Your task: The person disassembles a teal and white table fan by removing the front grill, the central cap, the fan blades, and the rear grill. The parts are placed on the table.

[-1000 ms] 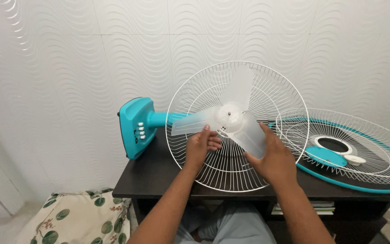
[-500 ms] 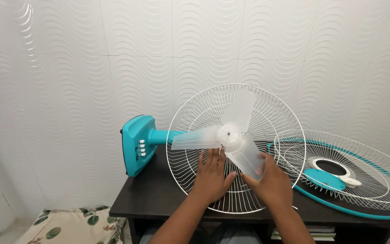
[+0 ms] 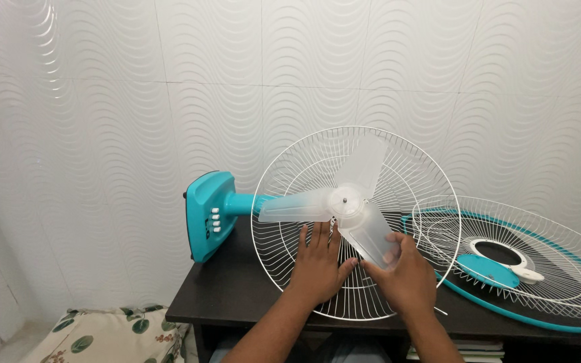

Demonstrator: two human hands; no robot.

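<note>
Fan [image 3: 210, 215] lies on its side on dark table [image 3: 237, 296]; teal base left, white wire guard [image 3: 304, 175] upright, three clear blades [image 3: 364, 165]. Left hand [image 3: 317, 265] flat on guard, fingers spread. Right hand [image 3: 405, 275] pinching lower blade. Front grille [image 3: 559, 269] lies right.

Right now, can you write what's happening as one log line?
left hand: flat on white wire fan guard | right hand: touching clear plastic fan blade | dark table

White wavy-tiled wall [image 3: 102, 101], dark table [image 3: 230, 296]
</note>
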